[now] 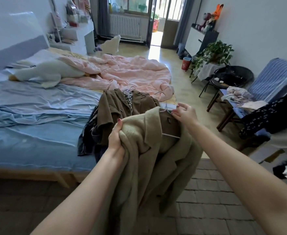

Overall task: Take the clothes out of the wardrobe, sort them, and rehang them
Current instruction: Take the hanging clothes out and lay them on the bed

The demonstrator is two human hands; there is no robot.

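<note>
At frame centre, the left hand (116, 136) grips the beige coat (149, 150) by its shoulder; the right hand (185, 112) pinches its hanger (167, 114). The clothes pile (122, 106) on the bed (37, 116) lies just beyond, upward in frame.

Fuzzy matt beige wool-like coat (149, 150) on thin metal wire hanger (169, 123); smooth blue cloth sheet (37, 133) at 9 o'clock; glossy floor (178, 82) at 1.
</note>
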